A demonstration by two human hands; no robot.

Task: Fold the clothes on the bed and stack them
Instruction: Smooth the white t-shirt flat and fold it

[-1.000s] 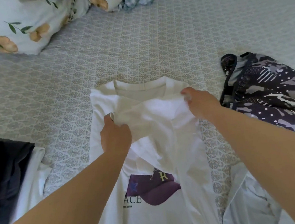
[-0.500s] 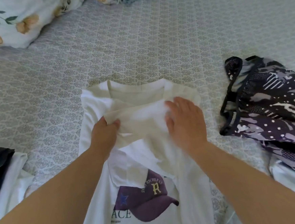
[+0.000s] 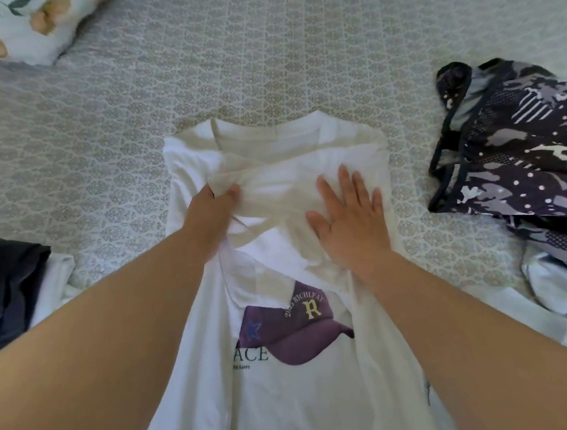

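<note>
From the head view, your white T-shirt [image 3: 288, 377] lies face up in the middle of the bed [image 3: 263, 63], its collar pointing toward the far edge and its hem running off toward you at the near edge. The sleeves look folded in across the chest, so I'd judge the shirt is partway through its fold, with the lengthwise fold still to come.

Your left hand [image 3: 212, 217] has its fingers curled, pinching the end of the folded-in cloth just below the collar. Your right hand [image 3: 347, 223] is spread flat with straight fingers, pressing on the same layer and gripping nothing.

Toward the bed's right edge a dark patterned garment [image 3: 521, 148] lies crumpled and unfolded, with some pale cloth [image 3: 566, 291] below it that also seems unsorted. At the left edge sits dark clothing [image 3: 6, 287] over something white; whether that is a finished stack I cannot tell. A flowered pillow [image 3: 13, 29] rests at the far left corner. Most of the job looks ahead of you.
</note>
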